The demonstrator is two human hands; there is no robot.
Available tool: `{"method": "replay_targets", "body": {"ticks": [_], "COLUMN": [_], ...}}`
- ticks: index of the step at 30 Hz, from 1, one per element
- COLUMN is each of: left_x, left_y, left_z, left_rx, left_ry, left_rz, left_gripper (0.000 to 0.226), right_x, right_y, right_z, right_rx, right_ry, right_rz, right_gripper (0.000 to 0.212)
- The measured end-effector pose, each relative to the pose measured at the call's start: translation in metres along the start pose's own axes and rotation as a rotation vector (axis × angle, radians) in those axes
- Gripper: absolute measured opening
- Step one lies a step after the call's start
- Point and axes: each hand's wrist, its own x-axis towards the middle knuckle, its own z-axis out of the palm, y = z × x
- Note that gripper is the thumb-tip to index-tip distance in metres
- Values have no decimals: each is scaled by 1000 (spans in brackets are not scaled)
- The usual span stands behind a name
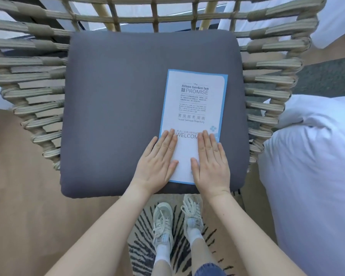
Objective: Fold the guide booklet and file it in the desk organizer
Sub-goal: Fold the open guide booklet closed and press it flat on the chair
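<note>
We see one booklet (193, 116) lying flat on the grey cushion (116, 116) of a woven chair (28, 76), toward four o'clock. Our two hands, left hand (157, 162) and right hand (210, 162), are spread flat, pressing its near end. It looks light, thin and bendable; we judge the long edges best for lifting. No organizer shows.

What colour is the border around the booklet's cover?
Light blue, framing the white booklet; clearest in the head view.
</note>
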Motion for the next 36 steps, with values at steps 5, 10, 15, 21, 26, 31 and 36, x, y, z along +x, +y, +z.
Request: {"method": "replay_targets", "body": {"ticks": [5, 10, 15, 21, 26, 31, 36], "left_x": [-14, -10, -5, 19, 43, 56, 49], "left_y": [-15, -14, -6, -18, -7, 19, 5], "left_z": [3, 3, -41, -89, -82, -69, -87], "left_rx": [0, 37, 11, -445, -616, -807, -1243], "left_ry": [-13, -65, -232, -98, -30, -36, -46], "left_rz": [-39, -53, -67, -281, -518, -612, -751], "left_gripper": [61, 62, 60, 57, 59, 62, 60], "right_x": [-11, -10, -4, 22, 43, 46, 44], "right_y": [18, 16, 1, -5, -3, -17, -7], "right_z": [4, 4, -40, -90, -87, -70, -87], "right_rx": [-8, -13, 81, 416, 380, 429, 767], "right_ry": [7, -34, -164, -83, -127, -145, -107], "right_rz": [0, 19, 58, 332, 416, 489, 644], "right_gripper": [63, 64, 61, 63, 68, 68, 66]}}
